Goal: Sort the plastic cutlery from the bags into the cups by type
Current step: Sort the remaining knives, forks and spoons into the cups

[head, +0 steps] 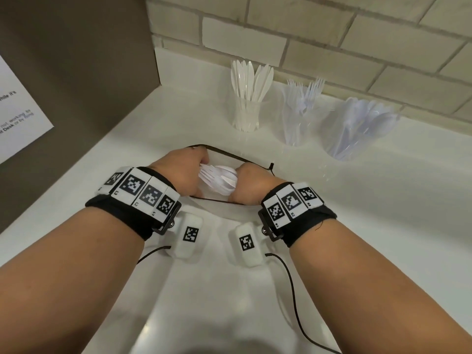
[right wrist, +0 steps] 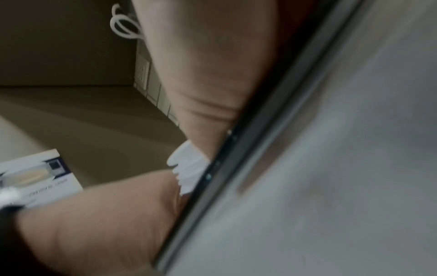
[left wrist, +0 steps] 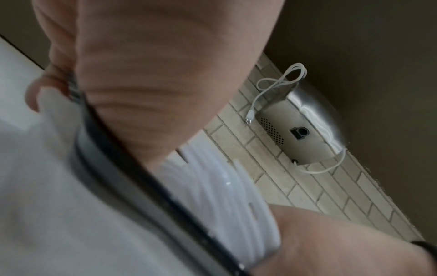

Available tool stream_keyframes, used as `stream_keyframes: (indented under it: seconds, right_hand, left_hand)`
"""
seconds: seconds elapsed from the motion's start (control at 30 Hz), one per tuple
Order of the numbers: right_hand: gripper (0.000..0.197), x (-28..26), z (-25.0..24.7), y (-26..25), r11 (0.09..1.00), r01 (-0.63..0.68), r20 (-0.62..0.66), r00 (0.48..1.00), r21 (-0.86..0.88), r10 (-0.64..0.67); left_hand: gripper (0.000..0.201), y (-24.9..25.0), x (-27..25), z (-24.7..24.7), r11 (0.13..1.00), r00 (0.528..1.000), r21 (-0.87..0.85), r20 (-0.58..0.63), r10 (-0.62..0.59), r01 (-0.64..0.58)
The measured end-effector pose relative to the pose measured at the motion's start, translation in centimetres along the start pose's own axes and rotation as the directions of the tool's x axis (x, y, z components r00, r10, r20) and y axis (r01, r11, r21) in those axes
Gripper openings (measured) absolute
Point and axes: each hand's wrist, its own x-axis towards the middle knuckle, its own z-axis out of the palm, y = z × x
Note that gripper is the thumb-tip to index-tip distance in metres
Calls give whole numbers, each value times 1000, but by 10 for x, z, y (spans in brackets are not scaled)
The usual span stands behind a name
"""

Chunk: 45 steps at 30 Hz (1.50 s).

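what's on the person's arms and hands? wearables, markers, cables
Bare forearms, no sleeves or gloves. Each wrist has a black fabric band carrying a row of white blocks printed with black square fiducial codes. A white tagged pod hangs under each wrist from a black bracket, trailing a thin black cable.

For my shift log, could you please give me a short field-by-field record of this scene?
left hand: grips one end of a bundle of white plastic cutlery
right hand: grips the other end of the bundle
bag: clear plastic bag with a dark rim, open around the hands
left cup: clear plastic cup of white knives
middle cup: clear cup of forks
right cup: clear cup of spoons
surface: white countertop
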Motion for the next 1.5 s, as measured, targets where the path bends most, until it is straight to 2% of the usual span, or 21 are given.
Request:
stream_keyframes:
  seconds: [0.17, 0.23, 0.4, 0.47, 0.57, 0.7, 0.77, 0.87, 0.93, 1.0, 1.13, 1.23, 1.3, 1.37, 1.4, 1.5]
  right_hand:
    - [11, -10, -11, 6, 994, 101, 34, 994, 42, -102]
    - [18, -12, -12, 9, 988, 132, 35, 990, 79, -135]
    - [28, -13, -8, 15, 979, 127, -24, 992, 161, -124]
    - [30, -10, -8, 14, 979, 118, -2, 993, 168, -119]
    - [36, -8, -11, 12, 988, 116, 59, 991, 99, -122]
    - [28, -9, -13, 8, 978, 199, 102, 976, -60, -192]
    - [30, -11, -15, 10, 967, 252, 74, 966, -46, -248]
    - [37, -18, -22, 18, 933, 325, -65, 946, 155, -319]
    - [29, -19, -24, 25, 872, 309, -173, 950, 381, -261]
    - [14, -16, -21, 30, 752, 326, -295, 938, 573, -181]
    - [12, -13, -16, 28, 564, 407, -501, 865, 718, 13]
    - [20, -12, -14, 25, 467, 457, -567, 815, 757, 121]
    - [31, -9, -10, 25, 463, 455, -573, 806, 760, 149]
    - [42, -9, -6, 26, 478, 439, -572, 801, 761, 175]
    - [43, -9, -5, 27, 457, 444, -572, 799, 770, 187]
    - [27, -13, -2, 28, 348, 493, -578, 790, 797, 205]
  left_hand:
    - [57, -2, 1, 1, 999, 999, -44, -40, 26, -28]
    - [53, -4, 2, 0, 998, 999, -53, -22, 40, -41]
    - [40, -9, 2, -5, 991, 998, -113, -3, 70, -70]
    - [39, -7, 1, -6, 991, 997, -113, -2, 78, -77]
    - [40, -8, 0, -7, 972, 993, -203, -2, 116, -114]
    - [48, -15, -1, -6, 925, 989, -362, 49, 143, -116]
    - [53, -17, -1, -5, 901, 988, -417, 38, 149, -119]
    - [46, -18, -4, -7, 899, 990, -421, 21, 139, -118]
    - [51, -17, -6, -6, 900, 989, -427, 75, 125, -81]
    - [58, -14, -9, -4, 942, 990, -331, 105, 98, -58]
    - [60, -1, -16, 0, 981, 978, -133, 133, 158, -141]
    - [49, 4, -18, 6, 973, 949, 94, 259, 182, -213]
    - [31, 5, -20, 8, 974, 941, 106, 299, 161, -200]
    - [28, 8, -21, 5, 977, 932, 83, 326, 159, -196]
    - [32, 10, -22, 2, 979, 924, 56, 344, 166, -197]
    - [37, 19, -25, -5, 969, 868, -68, 432, 245, -239]
